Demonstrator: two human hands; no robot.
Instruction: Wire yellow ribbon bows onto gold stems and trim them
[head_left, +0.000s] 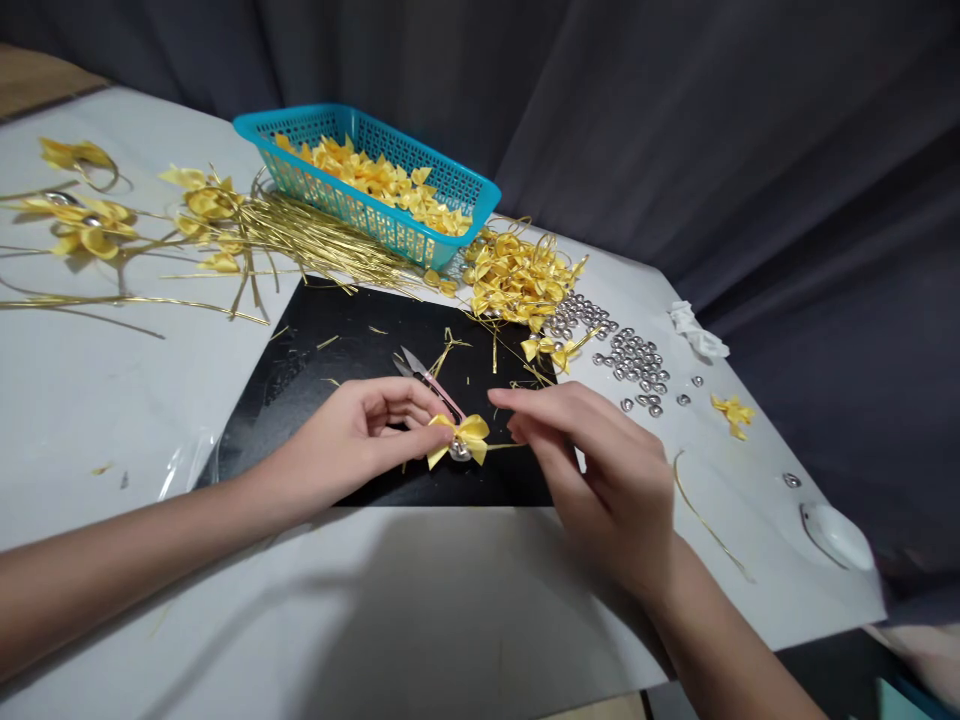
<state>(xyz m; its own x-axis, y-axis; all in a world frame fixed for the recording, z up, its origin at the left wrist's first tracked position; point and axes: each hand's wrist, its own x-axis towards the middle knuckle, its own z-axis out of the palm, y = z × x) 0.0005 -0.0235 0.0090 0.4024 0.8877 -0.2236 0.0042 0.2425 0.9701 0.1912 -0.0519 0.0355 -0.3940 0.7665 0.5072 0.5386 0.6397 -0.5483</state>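
My left hand (375, 425) pinches a yellow ribbon bow (471, 432) between thumb and fingertips. A silver bead-like piece (460, 452) sits at the bow's middle. From the bow a thin gold tie (504, 446) runs right to my right hand (600, 455), whose thumb and fingers close around its end; the index finger reaches out above. Just behind my left fingertips lie small thread snips (431, 382) with pink on the handle, partly hidden by the hand. Both hands are over a black mat (300, 350) strewn with gold scraps.
A turquoise basket (251, 122) full of yellow bows stands at the back. Gold ties (330, 240) lie before it, beside a heap of tied bows (517, 275). Silver pieces (637, 362) spread to the right. More bows (94, 228) lie left; a white object (838, 535) rests near the right edge.
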